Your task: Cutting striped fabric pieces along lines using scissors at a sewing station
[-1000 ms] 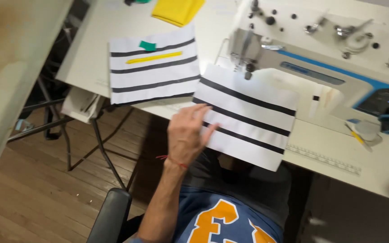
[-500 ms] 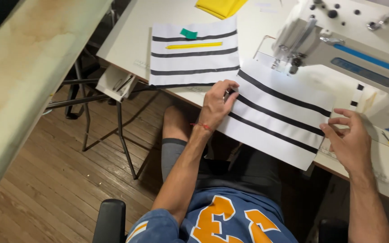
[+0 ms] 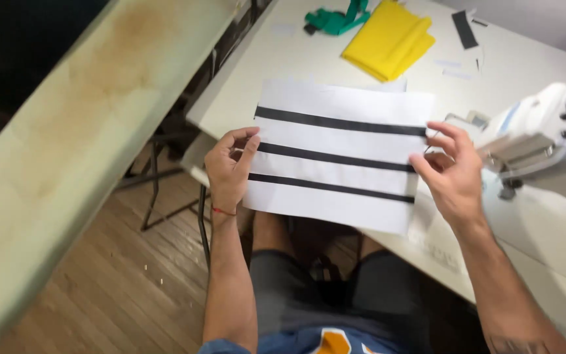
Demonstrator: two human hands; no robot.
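Note:
I hold a white sheet with three black stripes [image 3: 335, 164] flat in front of me, over the near edge of the white sewing table [image 3: 283, 59]. My left hand [image 3: 229, 167] pinches the sheet's left edge, thumb on top. On the right edge, my right hand [image 3: 452, 172] grips it with fingers and thumb. Another white sheet edge shows just beyond it, underneath.
A white sewing machine [image 3: 545, 151] stands at the right. Folded yellow fabric [image 3: 388, 44] and green fabric [image 3: 335, 18] lie at the back of the table. A long pale bench surface [image 3: 67, 164] runs along my left. Wooden floor and metal table legs lie below.
The striped sheet has been lifted from beside the sewing machine and brought to the left, now held by both hands. My view has shifted left and closer.

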